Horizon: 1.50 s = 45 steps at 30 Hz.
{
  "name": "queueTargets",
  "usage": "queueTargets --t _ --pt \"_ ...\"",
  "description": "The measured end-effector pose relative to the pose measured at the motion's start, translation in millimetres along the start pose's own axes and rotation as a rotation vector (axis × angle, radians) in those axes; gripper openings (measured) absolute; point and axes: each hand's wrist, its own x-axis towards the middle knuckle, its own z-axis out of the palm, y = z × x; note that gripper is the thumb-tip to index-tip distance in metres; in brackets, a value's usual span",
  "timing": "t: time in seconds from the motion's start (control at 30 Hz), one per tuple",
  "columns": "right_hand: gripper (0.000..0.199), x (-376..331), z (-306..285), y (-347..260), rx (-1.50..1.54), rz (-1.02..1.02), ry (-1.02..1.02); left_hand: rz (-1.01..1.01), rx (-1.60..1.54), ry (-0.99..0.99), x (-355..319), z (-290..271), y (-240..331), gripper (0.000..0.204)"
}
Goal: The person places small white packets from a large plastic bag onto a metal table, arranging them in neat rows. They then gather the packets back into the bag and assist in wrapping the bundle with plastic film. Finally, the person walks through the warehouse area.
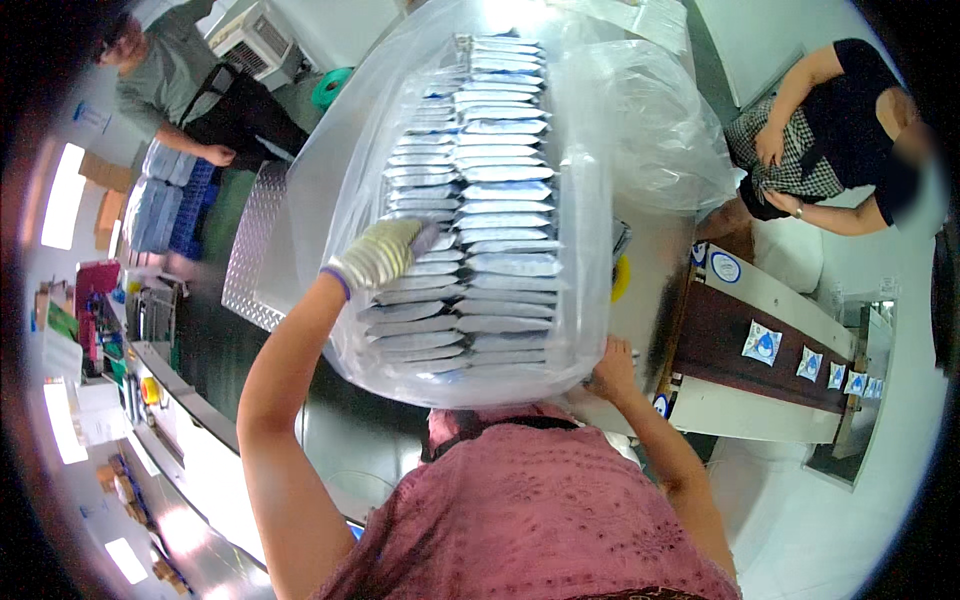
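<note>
Nearest the camera, a pink patterned garment (540, 500) is worn by the person, and just beyond it a large clear plastic bag (586, 290) is laid on the metal counter (655, 245), with silvery packets (512, 265) stacked inside in two long columns. The left column appears to be touched by the gloved left hand (383, 256), its fingers lightly bent; whether a packet or film is gripped cannot be told. The bare right hand (613, 372) is set at the bag's near right corner, its fingers curled, but whether the film is pinched cannot be made out. The film is judged to be thin, slack and slippery, apt to be torn if pulled at one point. The packets look soft and pillow-like, each probably light, though the full load is likely to be weighty and easily slumped out of line. Hold is best taken with both columns pressed between the palms, or with support given from beneath, rather than by loose film alone
</note>
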Motion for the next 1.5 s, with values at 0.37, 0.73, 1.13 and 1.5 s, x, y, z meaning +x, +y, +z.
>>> queueTargets --t 0.37,0.73,1.13,1.5 --pt "0.063 -13 -212 52 1.551 0.224 0.725 -0.145 -1.019 -0.057 12 17 -55 0.044" --pt "0.084 200 -345 -212 0.402 -0.367 0.527 -0.249 -1.944 0.596 44 44 -99 0.058" --pt "0.076 171 -267 -177 -0.075 -0.587 0.442 -0.140 0.164 0.339 45 2 -30 0.035" --pt "0.038 25 -236 1 0.954 -0.013 0.825 0.024 0.389 0.493 64 13 -31 0.037"
